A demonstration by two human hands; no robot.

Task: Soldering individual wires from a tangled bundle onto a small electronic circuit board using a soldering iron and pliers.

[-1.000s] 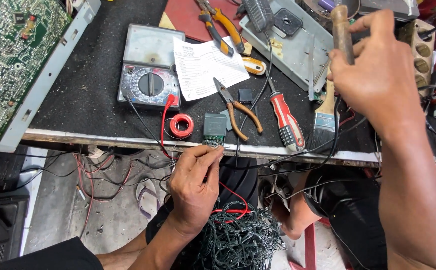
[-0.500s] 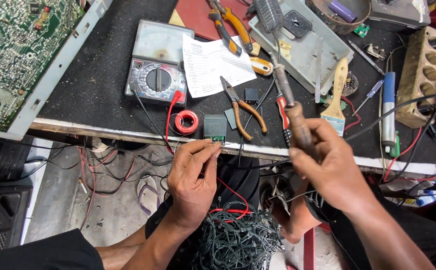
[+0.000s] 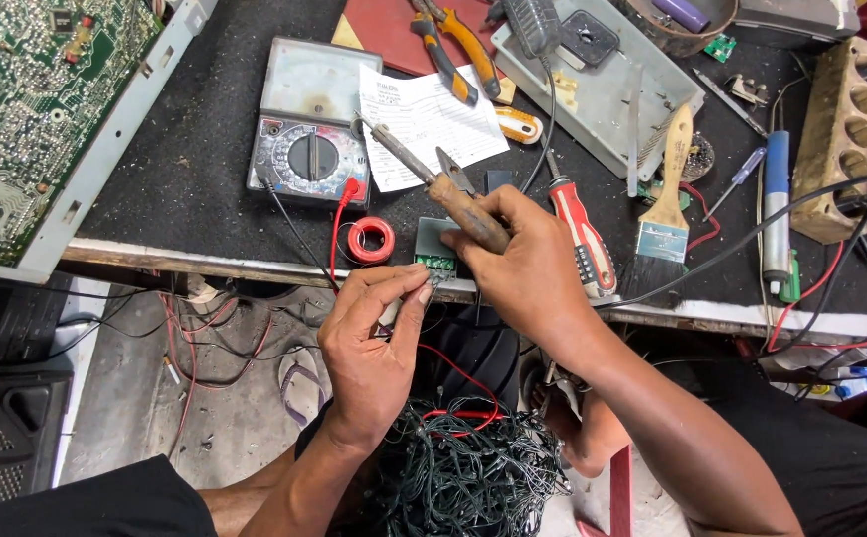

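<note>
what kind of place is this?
Likely an electronics repair bench: an analog multimeter, a bare circuit board, and a soldering iron in the right hand.

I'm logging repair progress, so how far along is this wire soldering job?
Done: the wooden-handled soldering iron is picked up in the right hand. In hand: the left hand pinches a thin wire end at the small green circuit board on the bench edge. Left: the iron's tip points away, so no joint is being made yet.

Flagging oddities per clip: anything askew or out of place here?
A tangled heap of dark green wire lies in the person's lap. A sandal sits among loose cables under the bench. The right hand grips a soldering iron; the left hand pinches a wire end.
</note>
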